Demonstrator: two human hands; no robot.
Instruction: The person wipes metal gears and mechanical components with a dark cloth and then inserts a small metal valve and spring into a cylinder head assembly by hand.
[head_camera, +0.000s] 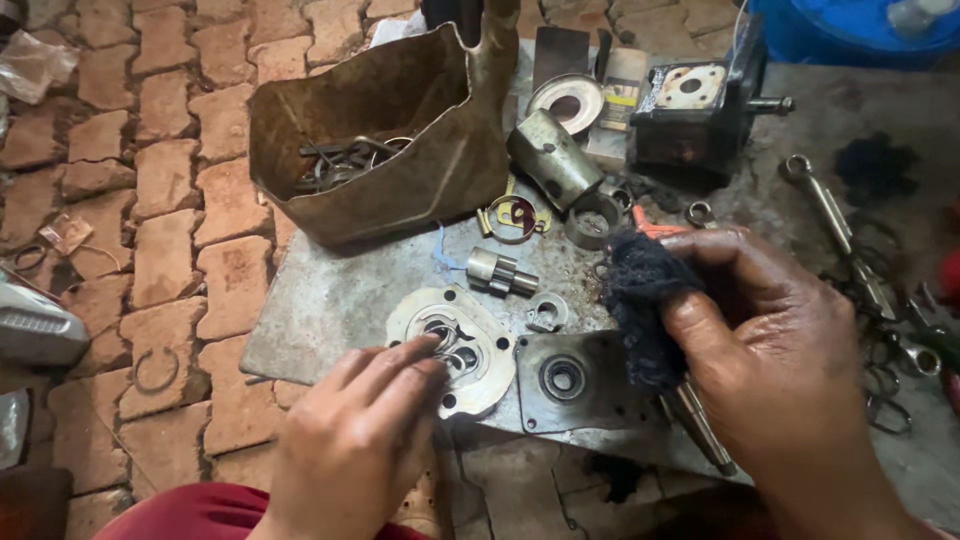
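Observation:
My left hand rests its fingertips on a round metal pump plate with several holes, lying on a grey metal sheet. My right hand grips a dark blue rag wrapped around a part; a metal shaft sticks out below the hand. A square cover plate with a bearing lies between the two hands. A small toothed gear shaft sits just beyond the round plate.
A torn brown container with rings and parts stands at the back left. A metal cylinder, a black pump housing, wrenches at right, and a blue tub lie around. Brick floor spreads to the left.

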